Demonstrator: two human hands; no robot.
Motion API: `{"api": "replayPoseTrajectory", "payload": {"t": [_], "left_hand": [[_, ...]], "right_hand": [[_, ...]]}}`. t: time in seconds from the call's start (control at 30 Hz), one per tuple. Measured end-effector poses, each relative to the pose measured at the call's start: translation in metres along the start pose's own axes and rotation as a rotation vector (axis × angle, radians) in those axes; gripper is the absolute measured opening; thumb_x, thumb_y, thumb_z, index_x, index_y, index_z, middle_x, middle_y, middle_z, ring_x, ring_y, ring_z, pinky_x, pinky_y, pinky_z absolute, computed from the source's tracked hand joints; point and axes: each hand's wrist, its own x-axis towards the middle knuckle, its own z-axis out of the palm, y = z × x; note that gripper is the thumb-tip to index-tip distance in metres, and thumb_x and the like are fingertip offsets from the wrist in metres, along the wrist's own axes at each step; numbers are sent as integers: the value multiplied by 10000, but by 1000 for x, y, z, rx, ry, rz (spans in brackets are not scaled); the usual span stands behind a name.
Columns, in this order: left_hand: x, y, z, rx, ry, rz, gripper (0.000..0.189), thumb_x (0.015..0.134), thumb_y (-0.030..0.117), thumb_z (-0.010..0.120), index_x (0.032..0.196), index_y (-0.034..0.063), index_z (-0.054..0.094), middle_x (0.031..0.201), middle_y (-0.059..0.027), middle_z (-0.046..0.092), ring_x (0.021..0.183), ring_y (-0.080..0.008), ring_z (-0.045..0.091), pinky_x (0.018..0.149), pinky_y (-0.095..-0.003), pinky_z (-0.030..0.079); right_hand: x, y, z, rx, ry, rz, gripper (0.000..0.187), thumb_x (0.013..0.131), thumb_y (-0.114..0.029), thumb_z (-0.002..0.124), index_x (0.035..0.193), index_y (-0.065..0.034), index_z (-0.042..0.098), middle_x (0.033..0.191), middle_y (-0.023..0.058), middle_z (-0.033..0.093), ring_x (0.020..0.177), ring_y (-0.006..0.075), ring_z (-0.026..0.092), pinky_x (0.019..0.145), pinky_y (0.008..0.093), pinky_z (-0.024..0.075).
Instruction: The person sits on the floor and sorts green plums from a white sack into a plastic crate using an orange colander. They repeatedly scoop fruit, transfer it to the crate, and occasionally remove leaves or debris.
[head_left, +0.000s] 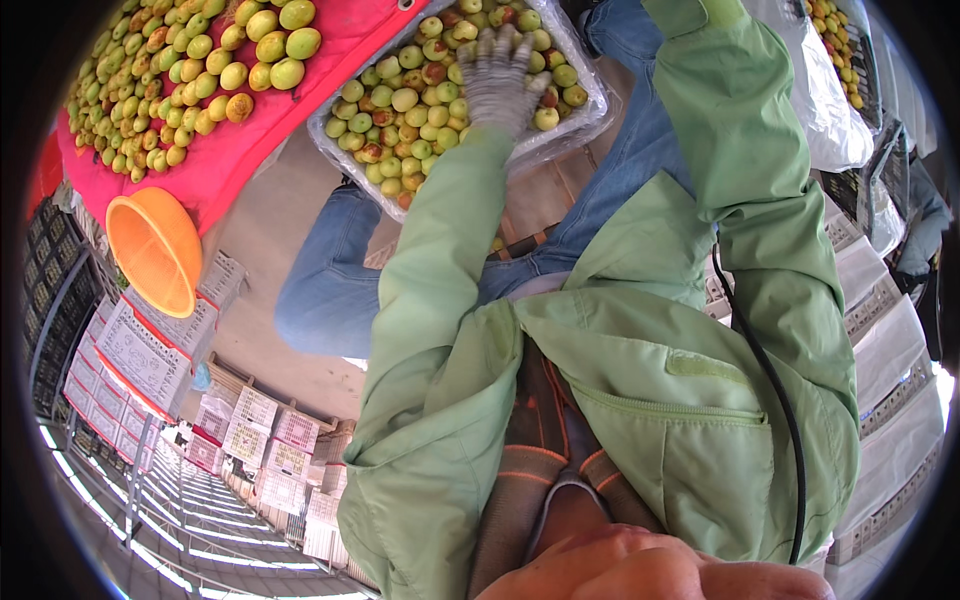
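Note:
My left hand (501, 79), in a grey striped knit glove, rests palm down on green jujubes (405, 99) with its fingers spread. Several of the fruits have reddish-brown patches. They fill a crate lined with clear plastic (328, 146), in front of my bent knees. Whatever lies under the palm is hidden. My right hand is out of view beyond the top edge; only its green sleeve (739, 112) and cuff show. To the left, many more jujubes (184, 71) lie loose on a bright pink-red cloth (262, 142).
An orange plastic mesh basket (154, 251) tilts beside the cloth's near edge. Grey plastic crates (146, 349) are stacked at left, with white and pink crates (251, 420) behind. On the right are white plastic sheeting (832, 120), another fruit crate (840, 52) and covered stacks (889, 352). A black cable (776, 390) crosses my jacket.

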Motion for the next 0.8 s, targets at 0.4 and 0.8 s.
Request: {"api": "replayPoseTrajectory", "payload": {"t": [0.4, 0.8], "left_hand": [[-122, -534, -229, 195, 377, -653, 460, 908, 361, 746, 1214, 32, 646, 1230, -164, 639, 1097, -346, 620, 937, -462, 530], [-100, -666, -185, -478, 4, -831, 398, 895, 237, 741, 1218, 33, 630, 1184, -159, 650, 1070, -312, 640, 860, -434, 565]], "right_hand": [[13, -9, 4, 292, 142, 148, 289, 974, -243, 674, 1125, 2, 693, 826, 38, 691, 706, 106, 626, 657, 288, 536], [27, -14, 8, 290, 76, 120, 343, 978, -234, 678, 1203, 24, 675, 913, 50, 702, 802, 117, 621, 722, 297, 533]]}}
